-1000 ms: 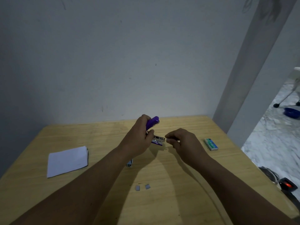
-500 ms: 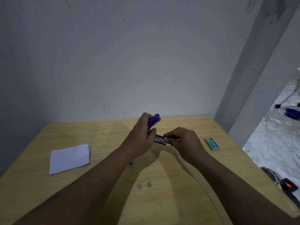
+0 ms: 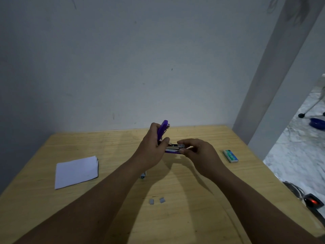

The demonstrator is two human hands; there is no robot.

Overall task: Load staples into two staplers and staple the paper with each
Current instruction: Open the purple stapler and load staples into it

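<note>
My left hand (image 3: 153, 152) grips a purple stapler (image 3: 162, 130) above the wooden table (image 3: 193, 217), its lid swung up and its metal magazine (image 3: 173, 147) pointing right. At the magazine's front end my right hand (image 3: 198, 154) pinches what looks like a thin strip of staples. A white stack of paper (image 3: 76, 171) lies at the left. Only an end of a second stapler (image 3: 143, 175) shows under my left forearm. Two small grey staple pieces (image 3: 151, 201) lie near the front.
A green staple box (image 3: 230, 155) lies on the table to the right of my hands. The wall stands close behind the table. Past the table's right edge, on the floor, are cables and a device with a red light (image 3: 313, 201).
My right hand has moved left from a small gap to the front end of the stapler's magazine. My left hand kept hold of the stapler and tilted it slightly.
</note>
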